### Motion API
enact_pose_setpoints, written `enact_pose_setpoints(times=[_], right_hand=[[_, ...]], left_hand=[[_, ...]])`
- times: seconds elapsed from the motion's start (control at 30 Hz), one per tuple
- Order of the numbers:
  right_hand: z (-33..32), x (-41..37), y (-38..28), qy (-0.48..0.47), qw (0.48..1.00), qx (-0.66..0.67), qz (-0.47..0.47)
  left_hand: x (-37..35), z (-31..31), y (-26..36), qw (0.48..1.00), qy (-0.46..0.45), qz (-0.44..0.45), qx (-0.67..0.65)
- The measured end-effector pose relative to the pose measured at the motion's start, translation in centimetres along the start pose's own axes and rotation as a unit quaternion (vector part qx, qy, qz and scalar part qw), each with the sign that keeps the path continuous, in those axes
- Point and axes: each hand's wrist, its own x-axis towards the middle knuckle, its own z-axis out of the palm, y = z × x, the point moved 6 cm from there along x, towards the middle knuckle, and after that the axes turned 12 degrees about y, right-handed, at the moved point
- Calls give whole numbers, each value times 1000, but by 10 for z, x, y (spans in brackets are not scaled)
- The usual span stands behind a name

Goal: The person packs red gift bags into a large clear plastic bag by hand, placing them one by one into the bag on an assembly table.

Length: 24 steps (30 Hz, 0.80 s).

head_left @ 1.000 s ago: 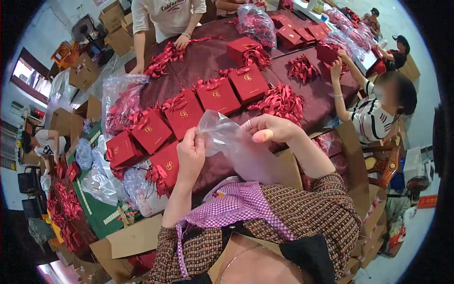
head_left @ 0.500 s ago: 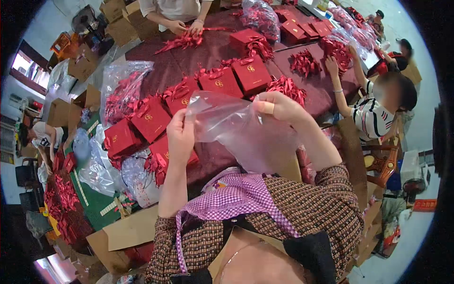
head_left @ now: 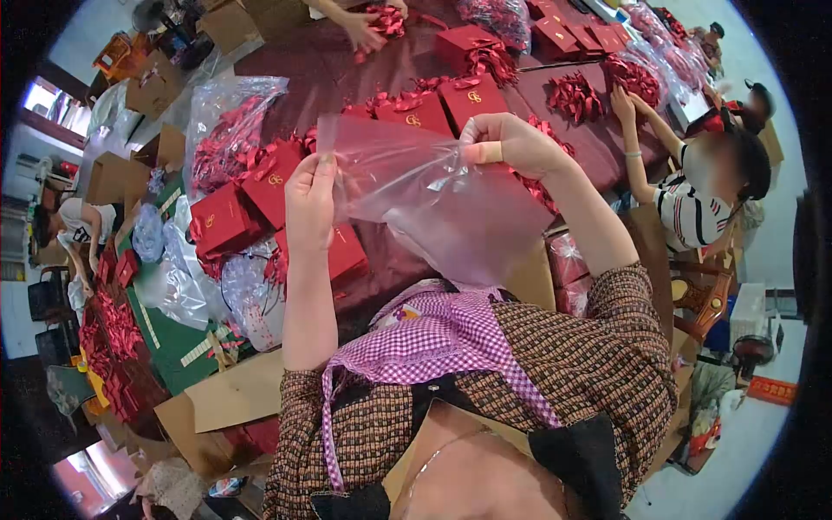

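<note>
A clear plastic bag (head_left: 459, 225) is stretched between my two hands in front of my chest, hanging down toward the apron. Its upper left corner is pinched by my left hand (head_left: 312, 195), thumb against fingers. My right hand (head_left: 511, 147), with a tan band round a finger, grips the top edge at the right. Behind the bag stand several red boxes (head_left: 227, 221) with gold lettering and red ribbons, partly covered by my hands and the film.
Bundles of red ribbon (head_left: 576, 97) lie on the dark red table (head_left: 303, 56). A ribbon-filled bag (head_left: 230, 139) is at the left. Co-workers' hands reach in at the top and right. A cardboard flap (head_left: 234, 394) juts out at lower left.
Both my hands have moved up with the bag, which is spread a little wider between them. The co-worker's hands at the top have shifted, and the view has tilted slightly.
</note>
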Motion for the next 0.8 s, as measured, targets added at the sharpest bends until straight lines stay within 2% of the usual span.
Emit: enact_pose_setpoints(times=[0.13, 0.17, 0.2, 0.23, 0.33, 0.37, 0.4, 0.43, 0.47, 0.5, 0.53, 0.6, 0.8], right_hand=[[4, 7, -2, 5, 999, 51, -7], [2, 10, 1, 6, 999, 32, 11], [3, 11, 1, 5, 999, 32, 10], [1, 13, 4, 22, 999, 33, 22], [6, 20, 10, 54, 998, 36, 13], [7, 23, 10, 69, 997, 38, -8], [7, 25, 10, 73, 997, -10, 11], [13, 25, 5, 66, 998, -12, 11], [24, 22, -3, 50, 999, 1, 6], [32, 22, -7, 35, 999, 14, 1], [36, 29, 1, 8, 997, 69, -28], [50, 28, -6, -3, 998, 51, -45], [82, 29, -7, 5, 989, -20, -144]], left_hand=[[10, -4, -6, 1000, -3, 4, -20], [8, -8, 7, 983, 74, 142, 93], [1, -10, 23, 928, 147, 275, 204], [-12, -10, 38, 866, 169, 375, 285], [-58, 7, 73, 759, 225, 539, 286], [-68, 14, 77, 776, 176, 527, 298], [-75, 22, 78, 791, 127, 513, 309], [-73, 31, 73, 825, 71, 476, 294], [-64, 35, 56, 914, 31, 338, 225], [-56, 39, 33, 971, -9, 189, 145], [-49, 43, 21, 983, -31, 126, 132], [-33, 45, -6, 995, -72, 17, 72], [-24, 40, -27, 995, -57, -60, -48]])
